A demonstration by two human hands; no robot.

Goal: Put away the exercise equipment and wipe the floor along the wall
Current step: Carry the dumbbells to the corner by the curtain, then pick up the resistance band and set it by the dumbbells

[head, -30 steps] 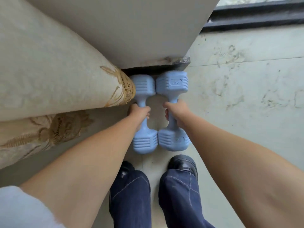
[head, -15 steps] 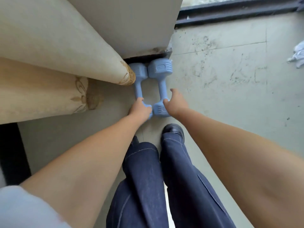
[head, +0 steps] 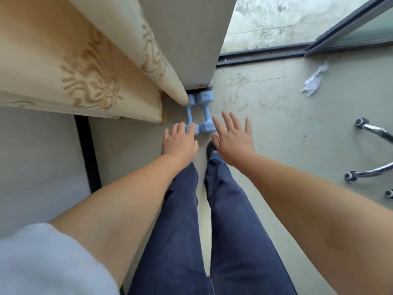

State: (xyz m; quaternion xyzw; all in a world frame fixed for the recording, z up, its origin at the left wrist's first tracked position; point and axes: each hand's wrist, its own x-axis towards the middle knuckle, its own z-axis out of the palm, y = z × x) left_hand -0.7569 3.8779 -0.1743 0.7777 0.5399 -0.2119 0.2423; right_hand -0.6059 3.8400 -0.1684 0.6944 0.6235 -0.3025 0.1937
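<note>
1. The left hand is hanging palm-down above the floor, fingers loosely spread, holding nothing; its fingertips are overlapping the near end of one dumbbell in the view, and whether they are touching it cannot be told.
2. The right hand is spreading wide open, all five fingers splayed, gripping nothing, and is hovering just beside the near end of the other dumbbell.
3. Two light blue dumbbells are lying side by side on the floor, parallel and touching or nearly so: the left dumbbell and the right dumbbell.
4. Their far ends are sitting against the base of the wall corner, and the left one's far end is being partly hidden by the curtain.
5. One white cloth is lying crumpled on the floor well apart from the dumbbells, near the dark door track.
6. Three castor wheels on chrome chair legs are showing at the right edge.
7. Two legs in dark blue trousers are standing below the hands, with one black shoe showing.
</note>
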